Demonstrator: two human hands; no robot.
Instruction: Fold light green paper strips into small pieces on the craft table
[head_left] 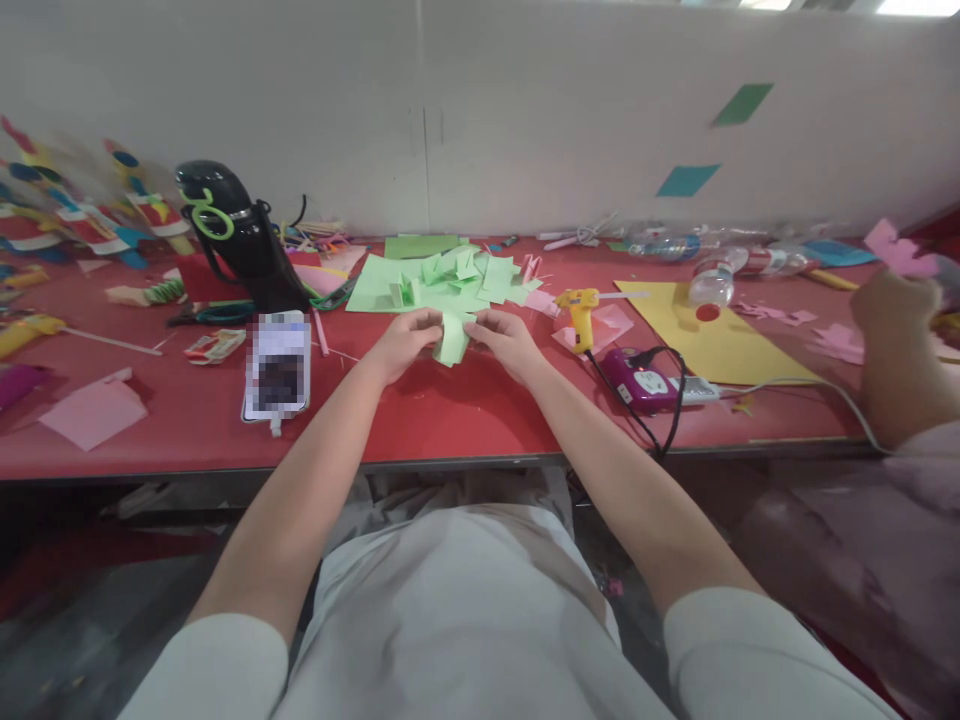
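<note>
Between both hands, just above the red table (465,420), is a folded piece of light green paper (453,340). My left hand (407,342) pinches its left side, fingers closed. On the other side my right hand (505,338) grips the paper's upper right edge between thumb and fingers. Right behind the hands lie green paper sheets (367,285) with several small folded green pieces (461,265) on top. A tiny pink folded paper (531,267) sits at their right end.
To the right are a yellow glue gun (581,318), a purple power socket (641,380) with cables, yellow paper (697,345) and plastic bottles (712,280). A phone (277,365) and a black stand-like object (240,235) are at left. A co-worker's hand (896,300) holds pink paper (900,248).
</note>
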